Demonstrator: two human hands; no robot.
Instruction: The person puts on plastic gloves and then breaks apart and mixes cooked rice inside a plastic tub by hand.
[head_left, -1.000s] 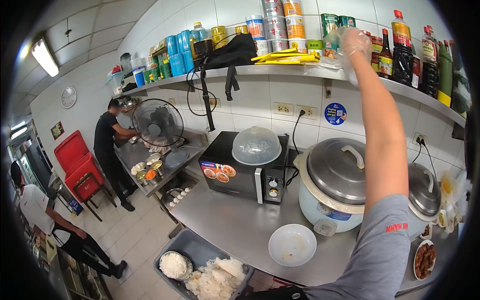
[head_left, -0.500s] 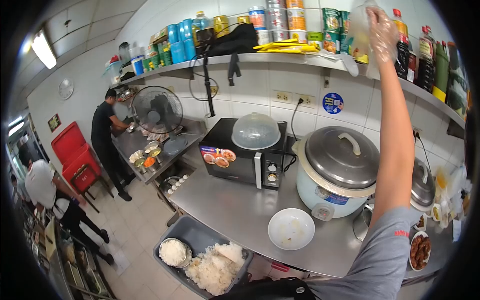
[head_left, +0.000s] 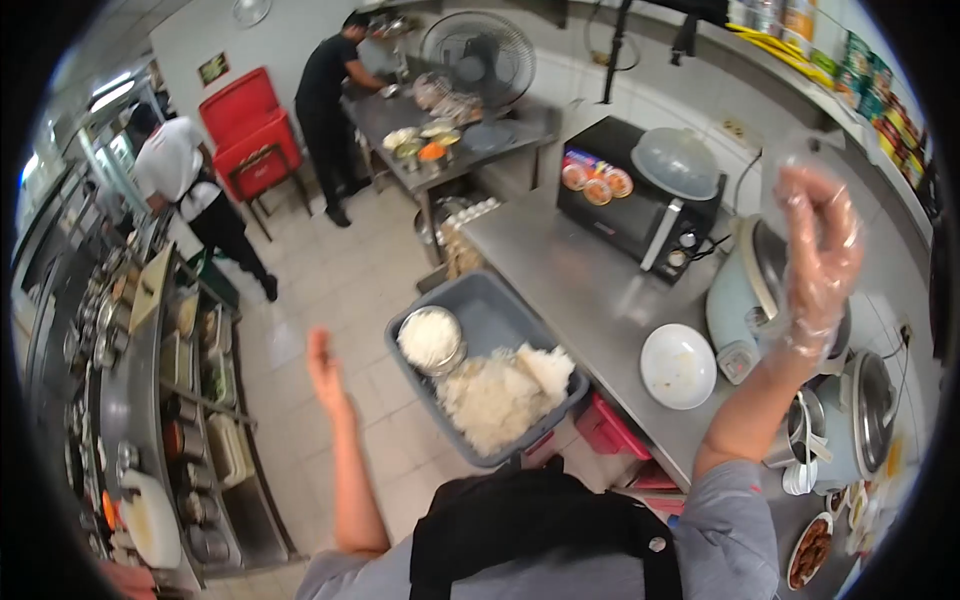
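My left hand, bare and slightly blurred, is raised left of the grey tub with its fingers apart and nothing in it. My right hand wears a clear plastic glove and is lifted near the large rice cooker. Its fingers are curled at a thin, see-through piece of plastic, which is hard to make out. Cooked rice and a metal bowl of rice lie in the grey tub. A used white plate rests on the steel counter.
A microwave with a plastic dome stands on the counter. A second cooker and a dish of brown food are at the right. Two people stand farther back. A steel rack runs along the left.
The view has swung down and left. My right hand has come down from the shelf with thin plastic at its fingers. My left hand has come into view.
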